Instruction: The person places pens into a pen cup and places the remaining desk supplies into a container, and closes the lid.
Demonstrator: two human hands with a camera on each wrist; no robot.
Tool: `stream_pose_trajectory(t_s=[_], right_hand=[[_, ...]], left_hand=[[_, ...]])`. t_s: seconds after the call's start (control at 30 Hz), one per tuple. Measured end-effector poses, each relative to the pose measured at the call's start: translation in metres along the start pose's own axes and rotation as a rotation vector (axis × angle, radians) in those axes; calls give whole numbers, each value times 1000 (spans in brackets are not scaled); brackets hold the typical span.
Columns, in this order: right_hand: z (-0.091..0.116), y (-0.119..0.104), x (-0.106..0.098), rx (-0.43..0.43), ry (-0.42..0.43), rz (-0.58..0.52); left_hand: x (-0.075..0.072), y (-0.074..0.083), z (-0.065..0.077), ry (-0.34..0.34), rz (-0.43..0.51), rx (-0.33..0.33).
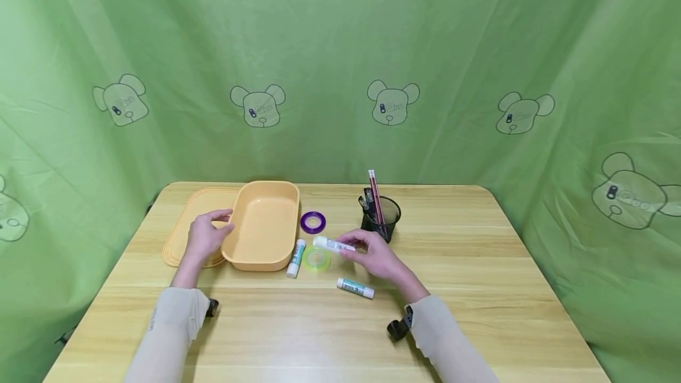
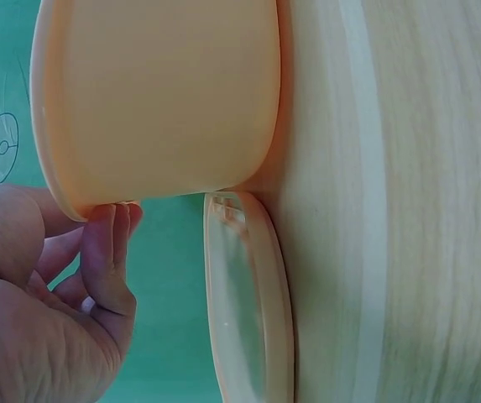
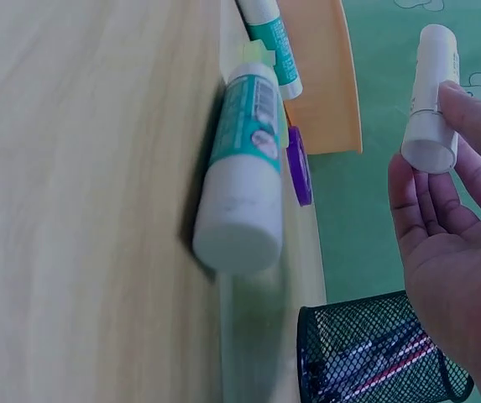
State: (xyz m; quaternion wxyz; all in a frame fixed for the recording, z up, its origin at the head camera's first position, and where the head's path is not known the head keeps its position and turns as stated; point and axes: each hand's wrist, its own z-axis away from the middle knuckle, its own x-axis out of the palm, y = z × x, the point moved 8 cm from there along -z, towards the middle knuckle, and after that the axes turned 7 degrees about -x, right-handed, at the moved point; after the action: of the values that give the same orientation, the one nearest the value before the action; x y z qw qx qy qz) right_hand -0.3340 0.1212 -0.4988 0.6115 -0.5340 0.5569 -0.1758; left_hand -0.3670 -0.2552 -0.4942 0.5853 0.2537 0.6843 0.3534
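My right hand pinches a white glue stick between thumb and fingers, lifted above the table. At the left, my left hand grips the near-left rim of a yellow-orange plastic box; in the left wrist view thumb and fingers meet at that rim. Between the hands lie a teal-labelled glue stick against the box's right side and a green tape roll partly below the held stick. Another teal-labelled glue stick lies nearer the front. A purple tape roll is right of the box.
A matching lid lies flat under the box's left side. Behind my right hand stands a black mesh pen holder with pencils and dark pens in it. A green curtain hangs behind the wooden table.
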Motion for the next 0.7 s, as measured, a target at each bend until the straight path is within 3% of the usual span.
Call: stream_pose_trajectory(t_s=[0.23, 0.47, 0.7], right_hand=[[0, -41, -3, -18, -12, -20], [-16, -15, 3, -17, 31, -5], [-37, -22, 14, -22, 40, -42]], left_hand=[[1, -1, 0, -9, 16, -12], [2, -4, 0, -8, 29, -26], [0, -5, 0, 15, 43, -48]])
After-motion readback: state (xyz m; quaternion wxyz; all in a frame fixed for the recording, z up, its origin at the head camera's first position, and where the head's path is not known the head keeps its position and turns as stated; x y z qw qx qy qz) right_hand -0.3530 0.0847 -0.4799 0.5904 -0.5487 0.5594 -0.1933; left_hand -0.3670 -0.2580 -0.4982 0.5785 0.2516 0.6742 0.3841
